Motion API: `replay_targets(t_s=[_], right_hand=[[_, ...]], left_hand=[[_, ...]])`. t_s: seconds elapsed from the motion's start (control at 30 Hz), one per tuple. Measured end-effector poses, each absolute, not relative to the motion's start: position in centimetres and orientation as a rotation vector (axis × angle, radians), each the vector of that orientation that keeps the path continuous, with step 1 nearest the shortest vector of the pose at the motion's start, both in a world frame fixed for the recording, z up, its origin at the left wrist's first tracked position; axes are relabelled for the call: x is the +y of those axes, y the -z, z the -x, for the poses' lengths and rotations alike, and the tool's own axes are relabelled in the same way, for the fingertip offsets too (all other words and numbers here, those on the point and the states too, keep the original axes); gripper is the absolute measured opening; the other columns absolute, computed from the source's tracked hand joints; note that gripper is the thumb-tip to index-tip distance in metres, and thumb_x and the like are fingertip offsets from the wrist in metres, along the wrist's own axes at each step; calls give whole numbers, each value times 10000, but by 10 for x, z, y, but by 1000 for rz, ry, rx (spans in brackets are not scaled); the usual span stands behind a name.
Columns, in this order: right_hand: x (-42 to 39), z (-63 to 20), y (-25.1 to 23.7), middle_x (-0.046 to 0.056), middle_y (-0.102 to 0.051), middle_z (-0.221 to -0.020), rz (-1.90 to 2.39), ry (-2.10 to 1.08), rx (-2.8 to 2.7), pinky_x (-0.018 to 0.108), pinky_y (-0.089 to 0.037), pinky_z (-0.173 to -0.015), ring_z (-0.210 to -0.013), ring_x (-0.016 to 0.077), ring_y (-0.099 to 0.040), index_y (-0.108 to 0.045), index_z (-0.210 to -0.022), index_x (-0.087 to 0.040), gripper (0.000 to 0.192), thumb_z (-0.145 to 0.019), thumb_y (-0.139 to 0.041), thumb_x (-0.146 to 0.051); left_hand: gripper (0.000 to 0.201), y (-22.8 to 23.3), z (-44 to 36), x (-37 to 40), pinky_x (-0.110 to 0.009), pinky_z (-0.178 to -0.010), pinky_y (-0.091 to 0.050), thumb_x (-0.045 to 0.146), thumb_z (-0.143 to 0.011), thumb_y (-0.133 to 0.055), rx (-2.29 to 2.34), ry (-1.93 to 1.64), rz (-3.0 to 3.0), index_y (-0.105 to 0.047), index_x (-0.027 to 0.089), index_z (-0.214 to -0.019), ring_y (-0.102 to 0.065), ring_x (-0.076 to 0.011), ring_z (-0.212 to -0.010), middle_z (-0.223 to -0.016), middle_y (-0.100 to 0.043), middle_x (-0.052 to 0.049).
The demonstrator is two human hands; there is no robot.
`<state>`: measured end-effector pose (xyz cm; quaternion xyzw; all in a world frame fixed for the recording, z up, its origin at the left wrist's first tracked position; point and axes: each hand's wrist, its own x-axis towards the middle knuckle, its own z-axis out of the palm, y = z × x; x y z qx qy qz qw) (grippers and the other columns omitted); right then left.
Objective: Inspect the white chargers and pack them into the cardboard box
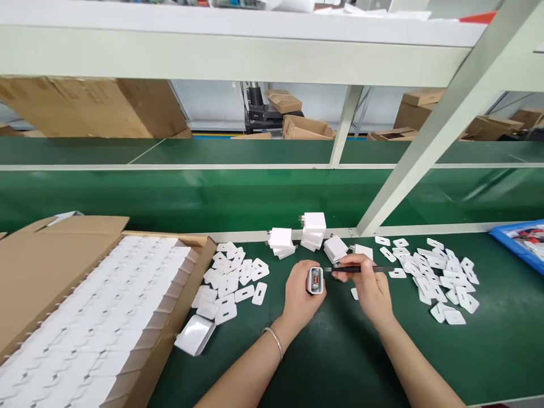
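So, charger housing (315, 288) in one hand, black stick tool (357, 270) in the other

Okay, left hand (295, 294) first: it's curled snugly round the white housing, open end facing up at the camera, with grey and reddish bits showing inside. Right hand (370, 286) has the tool pinched between thumb and fingers, held nearly level, tip right by the housing's rim. Can't tell if it's actually touching. Silvery bracelet (275, 341) on the left wrist, btw.

Just beyond the hands there's a bunch of white plug adapters (313, 226), some stacked, a few with prongs showing. Loose white slotted plates (229, 280) are scattered to the left, and another heap of slotted plates (442, 275) sits off to the right. A glossy white shell (195, 334) lies by the open carton (164, 323), which is packed with rows of white pieces (85, 317). Everything's on a green bench (323, 362), with a blue-edged packet (521, 243) way over right.
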<state>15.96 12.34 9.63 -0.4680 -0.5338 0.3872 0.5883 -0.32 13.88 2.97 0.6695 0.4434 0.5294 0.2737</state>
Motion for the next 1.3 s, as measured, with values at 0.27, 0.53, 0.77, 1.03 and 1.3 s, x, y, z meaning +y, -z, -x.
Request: replay_targets(t_s=[0.27, 0.53, 0.77, 1.03, 1.3], right_hand=[[112, -157, -87, 43, -714, -988, 954, -1002, -1370, 351, -663, -834, -897, 203, -729, -749, -1062, -289, 187, -1041, -672, -458], [106, -150, -80, 46, -692, -972, 927, -963, -1437, 315, -613, -786, -885, 187, -694, -724, -1065, -281, 113, -1064, -649, -364], [104, -148, -77, 42, -703, -980, 895, -849, -1552, 325, -590, -784, -923, 192, -697, -706, -1119, -296, 105, -1081, -610, -276], [103, -145, -76, 49, -719, -993, 885, -731, -1630, 369, -616, -807, -932, 211, -711, -695, -1134, -295, 140, -1068, -598, -217], [103, -145, -79, 55, -701, -1008, 873, -644, -1696, 372, -604, -802, -944, 217, -703, -679, -1138, -295, 188, -1055, -578, -159]], left_hand=[[313, -33, 8, 133, -339, -871, -606, 151, -857, -574, 1108, -1391, -1674, -605, 235, -1156, -747, -210, -971, -1073, -738, -49], [409, -32, 10, 130, -338, -864, -618, 91, -849, -569, 1010, -1389, -1736, -605, 244, -1227, -755, -205, -933, -1036, -770, -38], [416, -30, 12, 129, -361, -892, -615, 103, -842, -592, 1044, -1359, -1754, -610, 248, -1232, -743, -218, -957, -1029, -759, -38], [366, -32, 12, 129, -373, -875, -614, 166, -849, -612, 1118, -1343, -1774, -610, 244, -1207, -738, -236, -979, -1059, -742, -61], [356, -31, 11, 129, -371, -863, -606, 174, -852, -622, 1151, -1349, -1785, -614, 245, -1201, -736, -238, -976, -1068, -744, -59]])
